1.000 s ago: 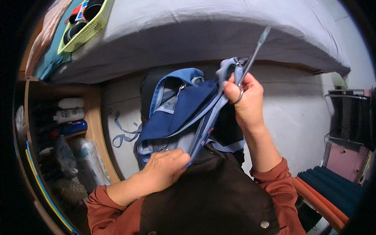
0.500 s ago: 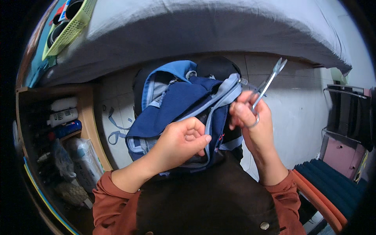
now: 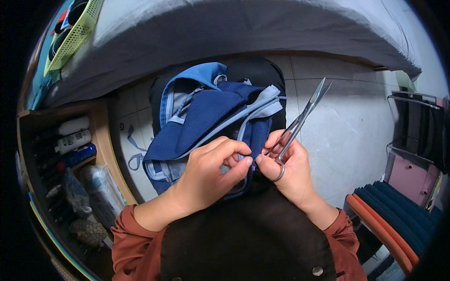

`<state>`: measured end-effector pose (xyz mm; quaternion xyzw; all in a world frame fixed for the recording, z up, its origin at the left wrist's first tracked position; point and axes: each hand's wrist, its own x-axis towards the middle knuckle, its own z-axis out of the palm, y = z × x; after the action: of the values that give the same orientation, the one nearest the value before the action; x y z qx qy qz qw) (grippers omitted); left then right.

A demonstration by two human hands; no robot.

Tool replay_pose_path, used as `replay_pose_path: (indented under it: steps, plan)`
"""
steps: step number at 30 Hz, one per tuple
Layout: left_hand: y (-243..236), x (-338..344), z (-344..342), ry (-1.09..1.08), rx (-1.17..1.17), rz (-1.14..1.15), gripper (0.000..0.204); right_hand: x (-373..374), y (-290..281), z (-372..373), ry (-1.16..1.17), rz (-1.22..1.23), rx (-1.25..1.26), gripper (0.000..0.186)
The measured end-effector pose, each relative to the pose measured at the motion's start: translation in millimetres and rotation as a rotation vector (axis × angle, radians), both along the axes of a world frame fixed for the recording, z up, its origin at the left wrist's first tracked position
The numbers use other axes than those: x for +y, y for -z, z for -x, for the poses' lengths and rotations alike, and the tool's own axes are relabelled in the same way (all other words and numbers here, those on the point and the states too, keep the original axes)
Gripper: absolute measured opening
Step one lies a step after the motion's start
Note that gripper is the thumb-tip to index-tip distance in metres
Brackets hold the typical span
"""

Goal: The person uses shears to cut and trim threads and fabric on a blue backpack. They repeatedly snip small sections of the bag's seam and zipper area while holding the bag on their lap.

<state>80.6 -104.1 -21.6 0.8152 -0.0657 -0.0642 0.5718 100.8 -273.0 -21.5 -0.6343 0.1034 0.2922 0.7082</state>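
Note:
A dark and light blue backpack [image 3: 211, 110] lies in front of me, its grey zip edge [image 3: 246, 110] running diagonally across it. My right hand [image 3: 291, 166] holds metal scissors [image 3: 307, 110], their blades parted slightly and pointing up and away. The handle loops sit among its fingers, and the thumb and fingertips pinch close to the backpack's right side. Over the near part of the bag, my left hand [image 3: 206, 164] is closed, with thumb and forefinger pressed together beside the right fingertips. Whatever lies between those left fingertips is too small to make out.
Beyond the backpack hangs a grey-white cloth [image 3: 234, 33]. At left stands a wooden shelf [image 3: 105, 136] with bottles and packages; a green basket [image 3: 77, 35] sits above. Blue straps [image 3: 133, 147] lie on the tiled floor [image 3: 337, 107]. Folded orange and teal padding [image 3: 389, 220] is at right.
My right hand has come down and left with the scissors, from the zip end to beside my left hand. The left hand stays pinched, and the view has shifted slightly.

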Motion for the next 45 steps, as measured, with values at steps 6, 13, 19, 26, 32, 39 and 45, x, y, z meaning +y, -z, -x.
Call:
replay_pose_path:
  steps: [6,13,19,26,32,39,45]
  plan:
    - [-6.5,1.6,-3.8,0.078,0.045,-0.077,0.010,2.0,-2.6,9.0,0.056,-0.118,-0.034,0.028]
    - [-0.6,-4.8,-3.1,-0.098,-0.148,-0.077,0.009,3.8,1.5,15.5,0.105,-0.146,-0.120,0.029]
    - [5.9,-0.2,4.1,-0.067,-0.012,0.007,0.008,1.4,4.5,12.7,0.109,-0.152,-0.108,0.029]
    - [2.1,-6.2,6.4,-0.082,0.090,0.077,0.009,-1.2,-0.3,3.3,0.109,-0.159,-0.142,0.029]
    - [3.3,-7.8,5.6,-0.081,-0.028,0.007,0.010,1.9,4.7,0.7,0.015,-0.155,-0.173,0.026]
    - [3.2,-7.3,3.9,-0.098,-0.057,0.010,0.007,-4.4,6.9,-7.1,-0.052,-0.136,-0.226,0.026]
    - [5.1,-3.3,4.1,-0.118,-0.043,0.032,0.005,-53.4,1.3,-26.5,-0.049,0.526,-0.407,0.021]
